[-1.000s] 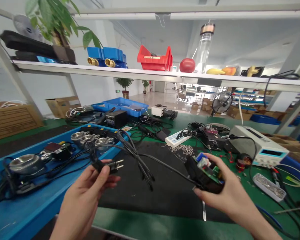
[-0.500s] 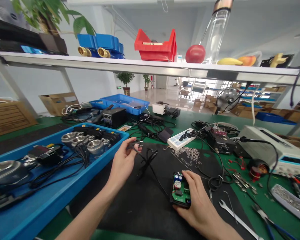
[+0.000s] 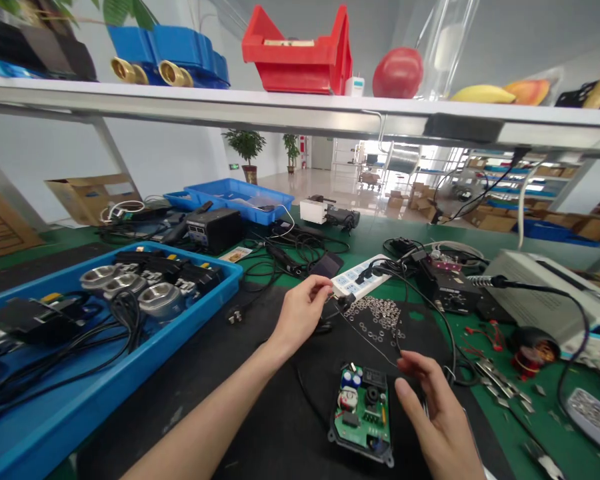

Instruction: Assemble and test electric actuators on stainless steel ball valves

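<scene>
My left hand (image 3: pixel 303 312) is closed in a pinch at the near end of a white power strip (image 3: pixel 363 277). What its fingertips hold is too small to make out; a small dark piece (image 3: pixel 346 301) shows beside them. A black plug (image 3: pixel 235 315) with metal prongs lies on the black mat (image 3: pixel 260 413) to the left. My right hand (image 3: pixel 435 407) is open, thumb and fingers apart, just right of a green circuit board (image 3: pixel 363 413) in a black housing. The housing lies on the mat, apart from the hand. A black cable (image 3: pixel 307 393) runs towards it.
At left stands a blue tray (image 3: pixel 180 340) of metal-bodied devices. Many small rings (image 3: pixel 377 313) lie scattered beyond the board. A soldering iron (image 3: pixel 500 282), a grey bench instrument (image 3: pixel 555 293) and metal pieces sit at right. A shelf (image 3: pixel 290 107) crosses above with a red bin (image 3: pixel 297 63).
My left hand has moved right to the power strip; the plug it held lies on the mat. My right hand has let go of the board's housing, which now rests lower in view.
</scene>
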Demonstrator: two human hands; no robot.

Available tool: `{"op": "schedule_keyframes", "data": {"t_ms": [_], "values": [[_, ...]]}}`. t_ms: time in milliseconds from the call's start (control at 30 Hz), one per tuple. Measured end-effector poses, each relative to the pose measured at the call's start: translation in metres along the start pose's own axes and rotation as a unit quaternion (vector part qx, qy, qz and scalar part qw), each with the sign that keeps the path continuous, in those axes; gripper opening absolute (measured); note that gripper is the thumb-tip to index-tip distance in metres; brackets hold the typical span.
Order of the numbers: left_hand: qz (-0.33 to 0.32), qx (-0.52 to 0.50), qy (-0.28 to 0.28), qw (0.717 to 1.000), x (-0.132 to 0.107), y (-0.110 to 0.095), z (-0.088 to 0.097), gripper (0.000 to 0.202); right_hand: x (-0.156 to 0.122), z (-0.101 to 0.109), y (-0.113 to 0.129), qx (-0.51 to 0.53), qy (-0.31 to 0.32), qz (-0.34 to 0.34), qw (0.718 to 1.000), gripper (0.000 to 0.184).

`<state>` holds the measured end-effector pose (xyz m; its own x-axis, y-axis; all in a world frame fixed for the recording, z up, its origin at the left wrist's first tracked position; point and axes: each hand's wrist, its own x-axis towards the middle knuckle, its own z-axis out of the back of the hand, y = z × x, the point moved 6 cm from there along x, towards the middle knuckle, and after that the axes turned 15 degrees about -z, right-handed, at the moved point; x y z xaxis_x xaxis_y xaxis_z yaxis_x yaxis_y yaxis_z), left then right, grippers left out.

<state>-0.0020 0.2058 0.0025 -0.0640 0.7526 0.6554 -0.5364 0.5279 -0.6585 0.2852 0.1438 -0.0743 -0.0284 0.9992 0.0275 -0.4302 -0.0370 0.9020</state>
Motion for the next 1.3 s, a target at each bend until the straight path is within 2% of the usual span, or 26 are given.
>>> {"op": "schedule_keyframes", "data": {"t_ms": [100, 233, 333, 433, 533, 633, 700, 833, 1000, 1133, 1233, 1300], "values": [[-0.012, 0.025, 0.03, 0.999, -0.011, -0.003, -0.008, 0.019, 0.006, 0.004, -0.006, 0.008, -0.007, -0.038, 0.999, 0.047], [-0.036, 0.063, 0.068, 0.995, -0.033, -0.011, 0.004, 0.02, 0.011, 0.012, -0.006, 0.008, -0.019, -0.083, 0.996, 0.05], [-0.073, 0.07, 0.112, 0.989, -0.052, -0.017, 0.008, 0.022, 0.027, 0.011, 0.007, 0.001, 0.004, -0.105, 0.994, 0.053], [-0.118, 0.068, 0.153, 0.979, -0.068, -0.019, 0.001, 0.02, 0.06, -0.008, 0.029, -0.019, 0.08, -0.129, 0.988, 0.058], [-0.153, 0.07, 0.173, 0.97, -0.079, -0.017, -0.008, 0.017, 0.097, -0.039, 0.049, -0.049, 0.144, -0.154, 0.976, 0.062], [-0.176, 0.074, 0.18, 0.965, -0.083, -0.014, -0.01, 0.017, 0.121, -0.067, 0.058, -0.088, 0.178, -0.163, 0.966, 0.056], [-0.186, 0.078, 0.181, 0.963, -0.084, -0.013, -0.009, 0.018, 0.129, -0.073, 0.058, -0.118, 0.167, -0.15, 0.967, 0.047], [-0.195, 0.088, 0.175, 0.961, -0.087, -0.014, -0.005, 0.019, 0.134, -0.063, 0.044, -0.165, 0.106, -0.123, 0.973, 0.036], [-0.206, 0.094, 0.166, 0.96, -0.087, -0.018, -0.004, 0.018, 0.13, -0.065, 0.026, -0.17, 0.144, -0.152, 0.963, 0.043], [-0.207, 0.094, 0.156, 0.961, -0.086, -0.024, -0.001, 0.024, 0.137, -0.071, 0.049, -0.091, 0.129, -0.126, 0.979, 0.05], [-0.211, 0.096, 0.145, 0.962, -0.085, -0.031, 0.003, 0.03, 0.155, -0.069, 0.076, -0.052, 0.089, -0.083, 0.991, 0.046], [-0.219, 0.102, 0.136, 0.961, -0.084, -0.034, 0.005, 0.031, 0.171, -0.066, 0.091, -0.063, 0.058, -0.055, 0.995, 0.046]]}}
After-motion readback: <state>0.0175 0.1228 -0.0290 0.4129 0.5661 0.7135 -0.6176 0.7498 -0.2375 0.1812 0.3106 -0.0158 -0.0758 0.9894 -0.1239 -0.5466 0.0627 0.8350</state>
